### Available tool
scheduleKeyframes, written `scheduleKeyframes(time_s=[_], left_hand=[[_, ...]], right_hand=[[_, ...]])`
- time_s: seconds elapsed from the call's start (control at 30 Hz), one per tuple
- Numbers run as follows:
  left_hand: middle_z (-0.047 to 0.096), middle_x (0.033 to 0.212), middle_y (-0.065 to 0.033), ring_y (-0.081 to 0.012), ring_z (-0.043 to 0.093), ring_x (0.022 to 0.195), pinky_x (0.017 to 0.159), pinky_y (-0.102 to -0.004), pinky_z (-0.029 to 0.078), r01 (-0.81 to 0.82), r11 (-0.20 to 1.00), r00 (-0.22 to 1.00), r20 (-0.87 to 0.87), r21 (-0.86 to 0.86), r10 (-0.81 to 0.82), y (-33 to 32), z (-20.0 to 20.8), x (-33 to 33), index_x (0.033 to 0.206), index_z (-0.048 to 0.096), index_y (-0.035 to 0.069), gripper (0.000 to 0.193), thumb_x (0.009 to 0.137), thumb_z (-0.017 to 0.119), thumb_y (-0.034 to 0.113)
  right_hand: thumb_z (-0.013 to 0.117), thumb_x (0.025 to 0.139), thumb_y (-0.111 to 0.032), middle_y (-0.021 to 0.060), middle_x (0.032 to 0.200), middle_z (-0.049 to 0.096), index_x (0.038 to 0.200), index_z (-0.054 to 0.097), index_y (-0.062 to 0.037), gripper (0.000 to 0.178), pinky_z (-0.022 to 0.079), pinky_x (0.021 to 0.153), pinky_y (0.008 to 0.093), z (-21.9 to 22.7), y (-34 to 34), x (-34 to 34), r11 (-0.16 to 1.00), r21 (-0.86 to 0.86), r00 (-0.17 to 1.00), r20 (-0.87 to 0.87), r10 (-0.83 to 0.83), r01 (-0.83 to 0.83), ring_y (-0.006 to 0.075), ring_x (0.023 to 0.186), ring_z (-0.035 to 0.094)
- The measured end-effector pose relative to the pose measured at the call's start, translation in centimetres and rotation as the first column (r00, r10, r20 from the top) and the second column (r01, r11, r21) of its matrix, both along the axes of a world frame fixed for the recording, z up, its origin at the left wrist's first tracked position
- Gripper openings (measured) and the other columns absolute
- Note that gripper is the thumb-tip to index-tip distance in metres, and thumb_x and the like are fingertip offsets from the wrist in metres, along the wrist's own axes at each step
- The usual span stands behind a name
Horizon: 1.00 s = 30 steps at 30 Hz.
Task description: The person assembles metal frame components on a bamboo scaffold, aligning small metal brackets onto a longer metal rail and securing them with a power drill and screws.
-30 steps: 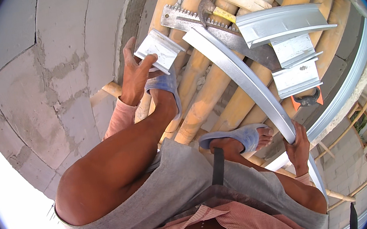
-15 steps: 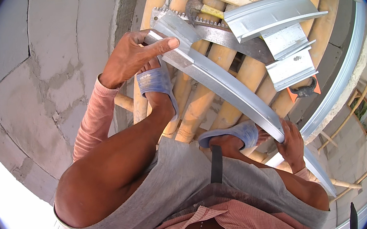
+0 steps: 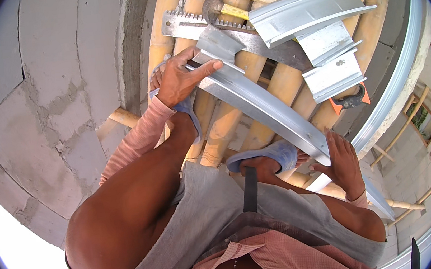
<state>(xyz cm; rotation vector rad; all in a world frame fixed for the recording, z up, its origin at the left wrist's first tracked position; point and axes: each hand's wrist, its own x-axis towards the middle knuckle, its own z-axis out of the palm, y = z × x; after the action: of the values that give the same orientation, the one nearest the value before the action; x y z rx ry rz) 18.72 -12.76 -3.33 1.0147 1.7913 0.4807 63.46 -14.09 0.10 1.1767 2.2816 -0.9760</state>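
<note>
A long silver metal channel slants across in front of me, from the upper left down to the right. My left hand is closed on its far left end, thumb laid over the top. By that end a short cut piece of metal channel sits against it; whether my fingers touch that piece is hidden. My right hand is at the channel's near right end, its fingers stretched out and thumb apart, the palm side against the metal.
Bamboo poles form the platform under my sandals. On them lie a handsaw with an orange and black handle, a hammer with a yellow handle, and curved metal offcuts. A grey block wall rises at the left.
The channel's left end has come down nearer to me with my left hand, and the short piece came along. My right hand's fingers have straightened from their curl round the other end.
</note>
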Motion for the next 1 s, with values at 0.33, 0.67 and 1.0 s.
scheduleKeyframes(time_s=[0.33,0.67,1.0], left_hand=[[0.07,0.093,-0.002,-0.008,0.059,0.085,0.075,-0.0259,0.051,-0.01,1.0,0.998,0.056,0.026,0.009,0.3,-0.5,0.2,0.11,0.071,-0.002,0.047,0.089,0.084,0.038],[0.057,0.103,-0.006,-0.018,0.058,0.098,0.094,-0.0341,0.049,-0.233,0.843,0.972,0.103,0.485,0.21,-1.8,-4.4,0.3,0.14,0.053,0.002,0.067,0.092,0.078,0.042],[0.055,0.121,-0.0144,-0.0248,0.055,0.112,0.101,-0.0405,0.045,-0.232,0.841,0.92,-0.171,0.488,0.353,-2.7,-4.6,0.8,0.144,0.048,0.0,0.084,0.094,0.06,0.068]], right_hand=[[0.069,0.095,-0.016,0.0191,0.116,0.067,0.132,0.061,0.0003,0.041,0.05,0.096,0.0459,-5.4,8.2,-19.7,0.982,0.055,0.668,-0.74,-0.081,0.181,0.0374,0.108,0.063],[0.071,0.092,-0.014,0.0165,0.102,0.069,0.104,0.071,0.0004,0.018,0.048,0.086,0.0426,-6.9,5.4,-21.1,0.928,-0.269,0.647,-0.665,-0.372,0.257,0.0356,0.096,0.06],[0.074,0.092,-0.037,0.013,0.127,0.057,0.101,0.073,-0.0056,0.033,0.035,0.11,0.0558,-5.7,4.8,-20.9,0.978,0.121,0.727,-0.686,-0.039,0.167,0.0337,0.119,0.048]])
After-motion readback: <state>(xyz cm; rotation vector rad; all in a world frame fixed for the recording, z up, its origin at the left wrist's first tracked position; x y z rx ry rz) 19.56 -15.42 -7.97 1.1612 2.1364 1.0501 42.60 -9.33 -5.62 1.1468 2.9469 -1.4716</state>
